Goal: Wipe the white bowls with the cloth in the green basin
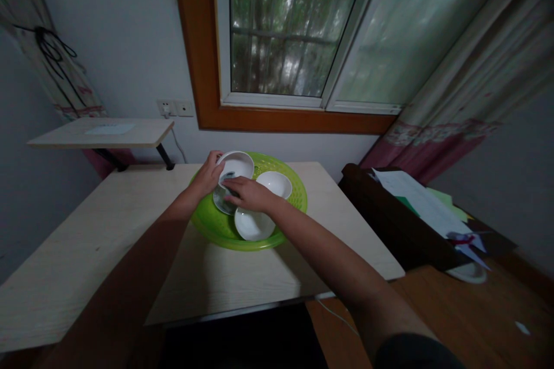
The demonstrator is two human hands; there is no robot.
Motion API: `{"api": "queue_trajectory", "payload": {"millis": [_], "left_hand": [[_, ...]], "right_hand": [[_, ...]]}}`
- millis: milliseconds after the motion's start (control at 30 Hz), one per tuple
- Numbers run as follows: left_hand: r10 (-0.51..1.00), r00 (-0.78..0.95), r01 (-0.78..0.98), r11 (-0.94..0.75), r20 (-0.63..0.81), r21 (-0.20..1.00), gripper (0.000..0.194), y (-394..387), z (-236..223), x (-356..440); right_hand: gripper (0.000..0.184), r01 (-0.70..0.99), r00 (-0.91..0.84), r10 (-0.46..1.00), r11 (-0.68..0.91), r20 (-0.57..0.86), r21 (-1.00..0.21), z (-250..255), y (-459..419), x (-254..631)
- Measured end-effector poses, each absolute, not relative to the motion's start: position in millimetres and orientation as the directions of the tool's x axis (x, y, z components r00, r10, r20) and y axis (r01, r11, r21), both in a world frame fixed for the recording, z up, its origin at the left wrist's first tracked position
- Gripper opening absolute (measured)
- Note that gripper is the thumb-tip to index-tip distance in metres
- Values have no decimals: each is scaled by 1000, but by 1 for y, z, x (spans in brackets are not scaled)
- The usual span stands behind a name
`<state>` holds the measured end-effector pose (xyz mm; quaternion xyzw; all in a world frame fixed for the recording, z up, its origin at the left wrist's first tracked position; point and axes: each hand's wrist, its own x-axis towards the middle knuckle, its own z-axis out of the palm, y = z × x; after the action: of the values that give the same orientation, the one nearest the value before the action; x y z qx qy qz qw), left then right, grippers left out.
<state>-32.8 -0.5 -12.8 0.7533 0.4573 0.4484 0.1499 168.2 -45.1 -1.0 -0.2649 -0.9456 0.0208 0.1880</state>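
A white bowl (240, 166) is tilted over the left side of a round green plastic basket (208, 230). My left hand (212, 173) is closed on its left rim. Against the bowl's near side lies my right hand (247, 192), fingers bent inward. A small greyish patch shows at its fingertips; whether that is a cloth or a pattern on the bowl, I cannot tell. Below the hands a grey-patterned round piece (221, 202), perhaps another bowl, is partly hidden. Two more white bowls sit in the basket, one at the right (277, 183) and one at the front (255, 226).
The basket stands on a light wooden table (130, 242). A raised shelf (108, 132) is at the left back, near a wall socket (167, 108). To the right, a dark cabinet (372, 213) carries papers (419, 202). A window (285, 29) lies behind.
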Motion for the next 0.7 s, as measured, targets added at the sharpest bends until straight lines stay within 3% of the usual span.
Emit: {"api": "queue_trajectory", "payload": {"millis": [167,400,533,700], "left_hand": [[843,183,431,-531,505,730,45,1,-9,-32],[900,169,315,-436,402,843,54,8,-6,-39],[936,158,294,-350,316,890,46,8,-8,-40],[947,214,268,-295,241,917,35,5,2,-39]], "right_hand": [[44,546,-761,539,833,361,-92,3,-44,168],[21,616,-772,541,767,333,181,14,-54,171],[15,588,-806,519,754,284,291,18,-54,178],[14,593,-805,530,737,266,324,19,-52,183]]}}
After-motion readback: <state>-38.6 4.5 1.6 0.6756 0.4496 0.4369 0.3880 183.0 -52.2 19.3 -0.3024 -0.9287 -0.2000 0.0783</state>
